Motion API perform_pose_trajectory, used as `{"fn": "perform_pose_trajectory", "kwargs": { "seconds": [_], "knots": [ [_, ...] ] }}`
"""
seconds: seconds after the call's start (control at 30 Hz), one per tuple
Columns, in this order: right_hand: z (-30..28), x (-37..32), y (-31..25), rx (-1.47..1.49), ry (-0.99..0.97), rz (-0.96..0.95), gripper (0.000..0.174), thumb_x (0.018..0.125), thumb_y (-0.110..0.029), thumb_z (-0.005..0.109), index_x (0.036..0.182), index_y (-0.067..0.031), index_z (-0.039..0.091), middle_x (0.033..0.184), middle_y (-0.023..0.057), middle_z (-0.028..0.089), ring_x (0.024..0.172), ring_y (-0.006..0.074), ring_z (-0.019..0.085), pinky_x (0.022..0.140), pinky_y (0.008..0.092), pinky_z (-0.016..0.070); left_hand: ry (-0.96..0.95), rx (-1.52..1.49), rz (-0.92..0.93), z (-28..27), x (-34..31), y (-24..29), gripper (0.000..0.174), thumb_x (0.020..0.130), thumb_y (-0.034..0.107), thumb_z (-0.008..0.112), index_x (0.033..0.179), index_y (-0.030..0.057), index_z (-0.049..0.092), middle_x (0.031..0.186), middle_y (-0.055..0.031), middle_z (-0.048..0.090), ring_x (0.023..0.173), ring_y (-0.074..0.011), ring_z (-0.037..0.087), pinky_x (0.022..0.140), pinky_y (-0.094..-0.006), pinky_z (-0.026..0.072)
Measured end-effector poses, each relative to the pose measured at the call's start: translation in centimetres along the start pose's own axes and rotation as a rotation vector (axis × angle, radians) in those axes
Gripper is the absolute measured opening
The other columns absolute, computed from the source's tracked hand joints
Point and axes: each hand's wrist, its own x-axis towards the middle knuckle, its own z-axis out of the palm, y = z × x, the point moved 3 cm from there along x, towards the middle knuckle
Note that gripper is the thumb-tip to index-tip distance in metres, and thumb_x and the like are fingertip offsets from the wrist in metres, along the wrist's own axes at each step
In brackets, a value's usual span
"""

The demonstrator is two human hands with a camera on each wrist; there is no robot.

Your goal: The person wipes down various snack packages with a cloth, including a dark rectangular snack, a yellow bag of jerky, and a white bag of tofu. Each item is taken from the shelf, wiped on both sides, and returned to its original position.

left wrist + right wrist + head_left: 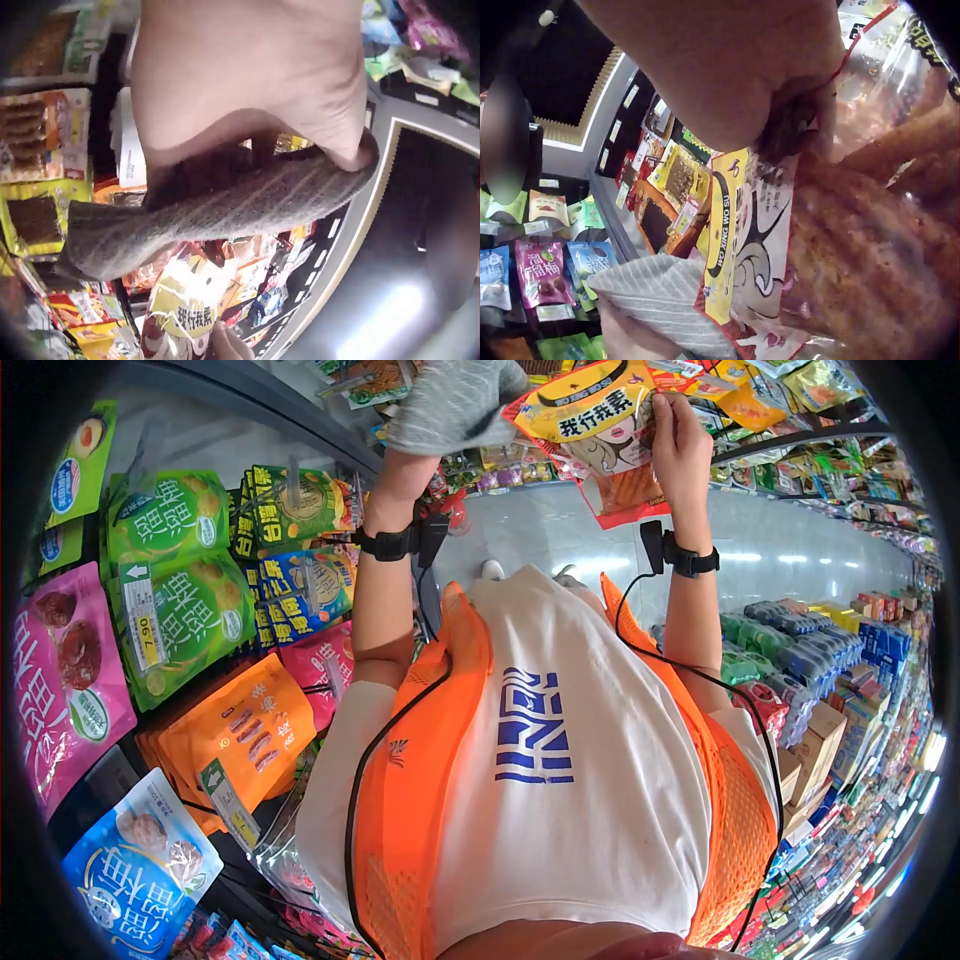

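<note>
A grey striped cloth (455,405) is in my left hand (410,475). The left wrist view shows the cloth (225,206) stretched across below the hand (247,82), which grips it; most of the fingers are hidden. To its right, my right hand (685,455) pinches a red and yellow snack packet (605,435) by its side edge. Seen from the right wrist, the packet (761,232) has a clear part showing brown food, with the right hand (735,67) above it. The cloth (656,300) lies close beside the packet; whether they touch I cannot tell.
Hanging snack bags (175,610) fill the rack on the left, with a price tag (143,617) in front. More packets (820,470) line the shelves at the upper right. Stacked drinks (785,640) and a cardboard box (818,745) stand at the right, beyond grey floor (560,525).
</note>
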Motion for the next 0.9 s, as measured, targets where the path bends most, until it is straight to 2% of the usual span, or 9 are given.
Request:
{"fn": "perform_pose_trajectory", "kwargs": {
  "seconds": [0.03, 0.2, 0.23, 0.3, 0.43, 0.53, 0.57, 0.8, 0.9],
  "knots": [
    [0.1, 0.0, -0.1, -0.042, -0.032, -0.019, 0.02, 0.102, -0.024, 0.056, 0.101, -0.007, 0.066, 0.069, 0.0148, 0.067, 0.061, 0.034, 0.067, 0.055, 0.0393, 0.0507, -0.061, 0.096, -0.007, 0.6, 0.0, 0.8, 0.067, 0.1, 0.036, 0.059, 0.154, 0.0069, 0.032, 0.156, -0.0098, 0.04, 0.144, -0.0265, 0.038, 0.12, -0.0455, 0.0297],
    [1.0, -0.4, -3.5, -0.147, -0.176, -0.217, 0.013, 0.099, -0.024, 0.058, 0.105, -0.0145, 0.064, 0.069, 0.0121, 0.066, 0.063, 0.0366, 0.065, 0.052, 0.0451, 0.0495, -0.297, 0.712, 0.18, 6.2, 2.1, 2.0, 0.084, 0.09, 0.025, 0.076, 0.155, 0.0014, 0.028, 0.153, -0.0117, 0.044, 0.139, -0.0224, 0.044, 0.117, -0.0377, 0.0346],
    [1.4, -0.6, -4.2, -0.166, -0.204, -0.304, 0.012, 0.099, -0.024, 0.058, 0.105, -0.0151, 0.064, 0.068, 0.0121, 0.066, 0.063, 0.0365, 0.065, 0.052, 0.0451, 0.0494, -0.24, 0.811, 0.24, 7.8, 2.8, 2.1, 0.079, 0.087, 0.024, 0.08, 0.149, -0.0025, 0.038, 0.14, -0.0131, 0.057, 0.127, -0.0189, 0.056, 0.108, -0.0351, 0.0426],
    [1.9, -1.0, -5.3, -0.142, -0.246, -0.446, 0.011, 0.098, -0.025, 0.059, 0.105, -0.0175, 0.064, 0.069, 0.0115, 0.065, 0.062, 0.035, 0.065, 0.052, 0.0447, 0.0495, -0.178, 0.905, 0.221, 9.9, 3.6, 3.2, 0.068, 0.09, 0.017, 0.075, 0.146, -0.0046, 0.042, 0.14, -0.0203, 0.056, 0.128, -0.0305, 0.055, 0.104, -0.0391, 0.0451],
    [1.9, -0.9, -4.8, -0.17, -0.245, -0.338, 0.011, 0.097, -0.024, 0.06, 0.103, -0.0172, 0.066, 0.072, 0.0093, 0.068, 0.064, 0.0334, 0.066, 0.052, 0.0433, 0.0506, -0.168, 0.869, 0.01, 9.4, 4.4, 1.9, 0.066, 0.091, 0.015, 0.073, 0.146, -0.0061, 0.042, 0.139, -0.0238, 0.056, 0.125, -0.0331, 0.057, 0.103, -0.0389, 0.0465],
    [1.2, -1.0, -4.8, -0.096, -0.222, -0.25, 0.014, 0.098, -0.017, 0.06, 0.108, -0.0099, 0.067, 0.07, 0.0173, 0.064, 0.065, 0.0371, 0.065, 0.057, 0.0422, 0.05, -0.101, 0.977, -0.023, 6.5, 4.1, -0.5, 0.062, 0.087, 0.023, 0.079, 0.138, -0.0022, 0.053, 0.118, -0.0128, 0.071, 0.108, -0.0147, 0.066, 0.094, -0.0332, 0.0505],
    [1.1, -1.0, -4.4, -0.106, -0.203, -0.236, 0.014, 0.099, -0.019, 0.06, 0.106, -0.0086, 0.068, 0.068, 0.0152, 0.064, 0.062, 0.034, 0.065, 0.055, 0.0392, 0.0495, 0.004, 0.964, 0.126, 5.7, 3.6, -1.3, 0.046, 0.088, 0.022, 0.078, 0.125, -0.0012, 0.063, 0.1, -0.0113, 0.075, 0.092, -0.0147, 0.071, 0.083, -0.032, 0.0533],
    [0.0, 0.0, -2.0, -0.057, -0.06, -0.078, 0.015, 0.098, -0.02, 0.06, 0.104, -0.0102, 0.069, 0.072, 0.0124, 0.068, 0.064, 0.0345, 0.066, 0.053, 0.0397, 0.05, 0.082, 0.943, -0.037, 4.6, 0.5, -1.9, 0.033, 0.092, 0.024, 0.074, 0.111, -0.0014, 0.069, 0.09, -0.0079, 0.074, 0.08, -0.0108, 0.064, 0.075, -0.03, 0.0513],
    [-0.9, 0.6, -1.3, 0.083, 0.071, 0.021, 0.021, 0.102, -0.021, 0.058, 0.1, -0.0022, 0.068, 0.067, 0.0107, 0.066, 0.057, 0.0173, 0.063, 0.054, 0.0312, 0.0476, 0.18, 0.868, 0.007, 2.4, -0.5, -3.7, 0.031, 0.094, 0.026, 0.072, 0.109, -0.0013, 0.069, 0.083, -0.0029, 0.072, 0.072, -0.012, 0.062, 0.07, -0.0294, 0.0499]
  ]
}}
